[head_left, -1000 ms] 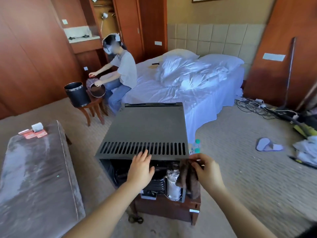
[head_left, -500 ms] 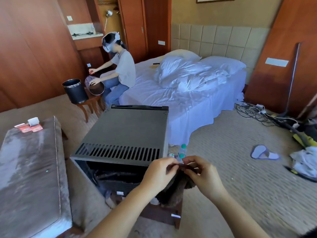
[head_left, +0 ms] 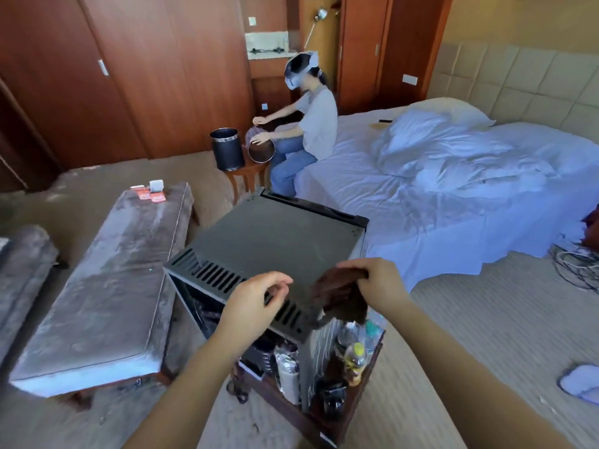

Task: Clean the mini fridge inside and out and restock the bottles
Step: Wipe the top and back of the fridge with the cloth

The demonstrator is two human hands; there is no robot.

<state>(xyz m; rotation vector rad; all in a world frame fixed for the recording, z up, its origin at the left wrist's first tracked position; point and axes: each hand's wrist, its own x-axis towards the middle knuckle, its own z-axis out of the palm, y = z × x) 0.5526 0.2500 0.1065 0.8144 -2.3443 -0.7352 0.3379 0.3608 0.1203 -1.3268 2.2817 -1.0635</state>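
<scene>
Here, brown cloth (head_left: 340,301) pinched and dangling from right hand (head_left: 377,280), over vented edge of mini fridge (head_left: 275,241), left hand (head_left: 256,307) curled just beside, hold unclear, bottles (head_left: 354,346) beneath cloth

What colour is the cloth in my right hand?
Dark brown; the cloth shows best in the head view, above the mini fridge.

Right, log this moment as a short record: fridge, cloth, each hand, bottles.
fridge: mini fridge, vented back edge toward the camera, on a low wooden stand
cloth: brown cloth, hanging at the fridge's near corner
right: right hand grips the cloth's top
left: left hand, fingers curled over the vented edge; unclear whether it pinches anything
bottles: several bottles on the stand beside the fridge, outside it
</scene>
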